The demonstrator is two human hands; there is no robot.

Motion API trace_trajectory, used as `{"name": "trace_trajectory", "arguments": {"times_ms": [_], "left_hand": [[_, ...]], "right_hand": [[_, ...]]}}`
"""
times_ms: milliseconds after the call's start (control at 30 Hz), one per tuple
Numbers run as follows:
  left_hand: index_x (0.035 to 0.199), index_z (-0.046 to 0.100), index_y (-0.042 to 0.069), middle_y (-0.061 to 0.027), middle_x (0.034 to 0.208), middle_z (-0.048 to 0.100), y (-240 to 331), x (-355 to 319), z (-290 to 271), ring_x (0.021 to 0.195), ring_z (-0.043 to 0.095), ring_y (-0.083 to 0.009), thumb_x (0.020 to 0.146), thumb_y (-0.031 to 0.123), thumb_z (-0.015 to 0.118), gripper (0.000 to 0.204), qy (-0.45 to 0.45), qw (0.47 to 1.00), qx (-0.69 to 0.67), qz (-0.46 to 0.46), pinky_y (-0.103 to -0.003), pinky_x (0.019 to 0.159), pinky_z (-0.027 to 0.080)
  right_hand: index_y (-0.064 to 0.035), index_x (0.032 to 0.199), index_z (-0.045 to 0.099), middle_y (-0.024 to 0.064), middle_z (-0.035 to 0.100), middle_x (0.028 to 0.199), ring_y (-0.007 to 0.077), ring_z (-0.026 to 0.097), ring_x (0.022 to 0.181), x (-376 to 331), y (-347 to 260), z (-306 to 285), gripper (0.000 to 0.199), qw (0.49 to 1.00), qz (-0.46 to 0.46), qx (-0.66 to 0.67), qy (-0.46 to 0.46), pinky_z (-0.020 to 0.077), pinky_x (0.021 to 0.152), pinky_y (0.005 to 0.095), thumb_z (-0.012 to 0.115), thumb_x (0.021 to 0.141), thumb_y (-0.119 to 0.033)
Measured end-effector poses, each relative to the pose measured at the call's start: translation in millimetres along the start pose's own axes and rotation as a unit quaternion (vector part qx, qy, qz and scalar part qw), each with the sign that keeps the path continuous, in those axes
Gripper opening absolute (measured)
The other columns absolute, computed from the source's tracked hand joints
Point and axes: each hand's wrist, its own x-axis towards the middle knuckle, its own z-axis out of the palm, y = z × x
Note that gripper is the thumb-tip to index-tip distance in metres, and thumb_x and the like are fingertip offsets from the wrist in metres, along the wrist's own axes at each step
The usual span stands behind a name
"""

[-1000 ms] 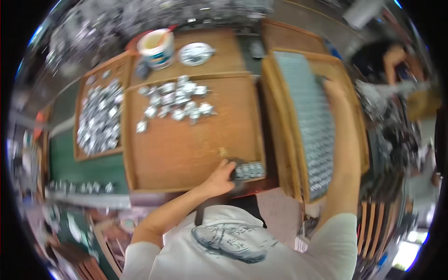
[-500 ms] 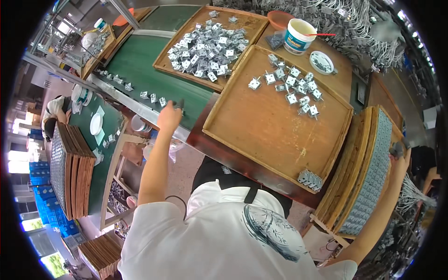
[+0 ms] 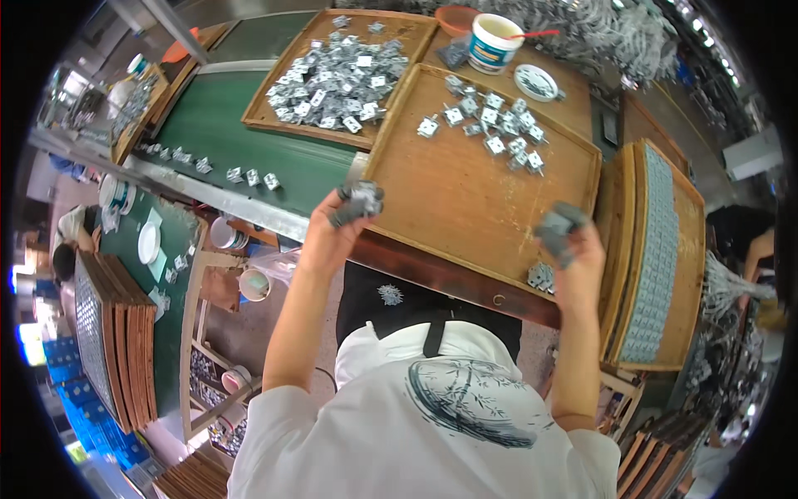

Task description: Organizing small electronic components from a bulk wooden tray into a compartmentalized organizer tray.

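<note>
My left hand [image 3: 337, 220], its fingers in dark grey coverings, is closed round a small silvery metal part [image 3: 366, 196] over the front left corner of a shallow wooden tray [image 3: 465, 208]. The part looks like the boxy pieces with pins in the tray. My right hand [image 3: 572, 241] hovers above the tray's right side, its grey-covered fingers bent and smeared by motion; whether it holds anything is not visible. Loose metal parts [image 3: 495, 125] lie at the tray's far side. Partly behind my right hand, a tight block of parts [image 3: 540, 277] sits in the near right corner.
Left of the tray, a second wooden tray [image 3: 259, 112] holds a heap of parts on a green conveyor [image 3: 199, 112], where several parts stand in a row [image 3: 252, 177]. Behind are a white tub [image 3: 490, 54] and a round dish [image 3: 536, 83]. Filled trays [image 3: 652, 249] stand at right.
My left hand has moved right from the conveyor to the tray's corner, now with a metal part. My right hand has come left from the filled trays to above the work tray.
</note>
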Motion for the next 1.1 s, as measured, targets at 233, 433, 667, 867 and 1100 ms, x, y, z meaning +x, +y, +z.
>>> {"name": "trace_trajectory", "arguments": {"times_ms": [233,433,667,867,1100], "left_hand": [[0.121,0.062,0.003,-0.0016,0.115,0.061,-24,-37,70,0.105,0.059,-0.0143,0.085,-0.005,0.067,0.038,-0.142,0.985,0.085,0.044,-0.029,0.093,0.048],[0.122,0.060,0.000,-0.0020,0.115,0.058,-25,-43,94,0.106,0.059,-0.0148,0.088,-0.005,0.064,0.035,-0.203,0.974,0.097,-0.042,-0.029,0.093,0.049],[0.127,0.058,0.000,-0.0024,0.117,0.059,-60,-40,109,0.105,0.059,-0.0142,0.088,-0.005,0.061,0.039,-0.207,0.952,0.223,0.036,-0.026,0.084,0.051],[0.129,0.057,0.000,-0.0013,0.123,0.052,-67,-39,114,0.103,0.059,-0.0136,0.088,-0.008,0.060,0.042,-0.231,0.957,0.166,-0.063,-0.025,0.087,0.048],[0.131,0.052,0.000,-0.0214,0.120,0.051,-83,-46,142,0.104,0.051,-0.0398,0.063,-0.008,0.060,0.069,-0.271,0.814,0.463,0.221,-0.042,0.090,0.046]], "right_hand": [[0.0001,0.110,0.061,0.0119,0.065,0.095,0.0247,0.067,0.077,-34,-20,52,0.028,0.897,-0.174,-0.360,-0.190,0.0540,0.065,0.0318,0.070,0.084,-0.005],[0.0002,0.099,0.062,0.0138,0.059,0.089,0.0306,0.063,0.076,-42,-19,47,0.024,0.872,-0.222,-0.406,-0.157,0.0513,0.063,0.0370,0.073,0.079,-0.005],[0.0001,0.087,0.058,0.0143,0.056,0.084,0.0348,0.059,0.075,-44,-4,35,0.020,0.807,-0.310,-0.495,-0.081,0.0488,0.064,0.0423,0.071,0.071,0.000],[0.0002,0.086,0.058,0.0149,0.057,0.084,0.0360,0.059,0.079,-55,-11,25,0.021,0.832,-0.227,-0.497,-0.094,0.0488,0.066,0.0437,0.070,0.069,0.001],[0.0038,0.095,0.061,0.0170,0.057,0.088,0.0367,0.060,0.079,-81,7,20,0.026,0.825,-0.235,-0.514,0.029,0.0501,0.066,0.0432,0.071,0.072,-0.001]]}}
